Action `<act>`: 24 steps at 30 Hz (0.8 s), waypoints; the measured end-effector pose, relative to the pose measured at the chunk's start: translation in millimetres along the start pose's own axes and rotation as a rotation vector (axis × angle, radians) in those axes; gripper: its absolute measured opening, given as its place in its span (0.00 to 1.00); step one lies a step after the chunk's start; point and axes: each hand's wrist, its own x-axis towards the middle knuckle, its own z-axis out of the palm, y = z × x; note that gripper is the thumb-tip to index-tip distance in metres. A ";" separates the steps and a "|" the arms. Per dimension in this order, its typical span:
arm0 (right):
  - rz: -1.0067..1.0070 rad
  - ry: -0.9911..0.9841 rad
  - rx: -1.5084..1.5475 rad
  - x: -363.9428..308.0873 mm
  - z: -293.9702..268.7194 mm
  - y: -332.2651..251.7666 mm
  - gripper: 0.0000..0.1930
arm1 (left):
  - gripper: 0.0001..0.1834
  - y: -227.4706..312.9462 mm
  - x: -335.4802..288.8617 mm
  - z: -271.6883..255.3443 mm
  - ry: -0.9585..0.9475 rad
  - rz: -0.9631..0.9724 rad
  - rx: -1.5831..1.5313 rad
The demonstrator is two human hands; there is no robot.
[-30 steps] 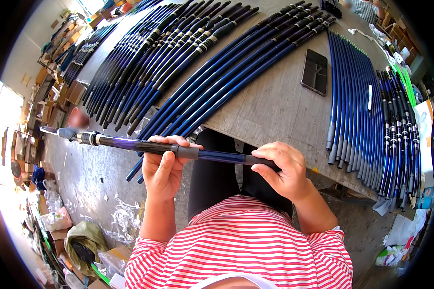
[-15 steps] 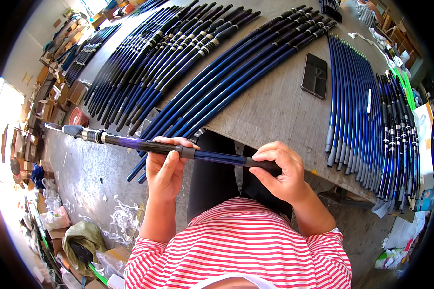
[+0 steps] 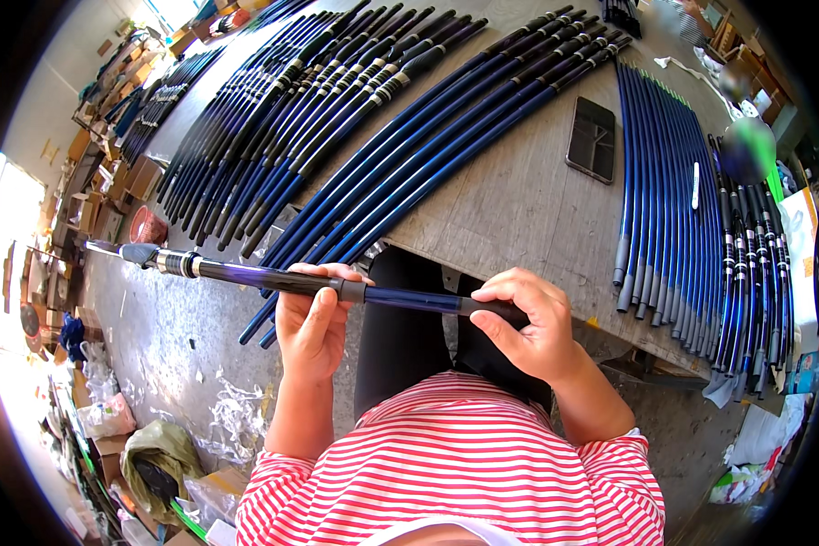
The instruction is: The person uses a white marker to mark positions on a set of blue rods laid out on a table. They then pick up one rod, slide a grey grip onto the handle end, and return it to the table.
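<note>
A dark blue and black fishing rod section (image 3: 409, 299) lies across my lap space, held level in front of my body. My left hand (image 3: 317, 314) grips it from below near a dark collar, thumb on top. At the other end, my right hand (image 3: 530, 323) pinches the dark grey end piece between thumb and fingers. Toward the left, the rod carries silver and black rings (image 3: 175, 262) and a black fitting, ending in a thin tip. Beyond my hands, long blue rod sections (image 3: 428, 155) rest on the table, overhanging its near edge.
The wooden table (image 3: 510, 214) holds a black phone (image 3: 591, 141), a row of thin blue rod sections (image 3: 664, 209) with a white marker (image 3: 696, 186), and ringed rods (image 3: 751, 273) at the right. More ringed black rods (image 3: 318, 82) lie at the far left. A red bucket (image 3: 148, 225) stands on the floor.
Both hands keep the same hold on the rod, which has barely shifted. The view has moved very slightly.
</note>
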 end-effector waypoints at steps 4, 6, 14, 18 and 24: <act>0.040 0.000 0.042 -0.2 2.0 0.7 0.09 | 0.12 1.2 -1.5 0.2 0.027 0.002 0.003; 0.222 -0.026 0.201 -4.2 6.0 -0.1 0.08 | 0.13 0.4 -3.8 -1.2 0.014 0.050 0.038; 0.925 0.336 1.452 2.5 52.2 0.1 0.25 | 0.13 -2.5 8.8 47.9 -0.186 -0.009 0.768; 0.859 0.278 1.437 23.4 58.7 -6.8 0.23 | 0.17 -28.7 5.1 78.1 -0.109 0.320 0.927; 0.829 0.341 1.347 47.9 74.3 -40.0 0.14 | 0.12 -25.8 1.8 80.7 0.059 0.249 0.739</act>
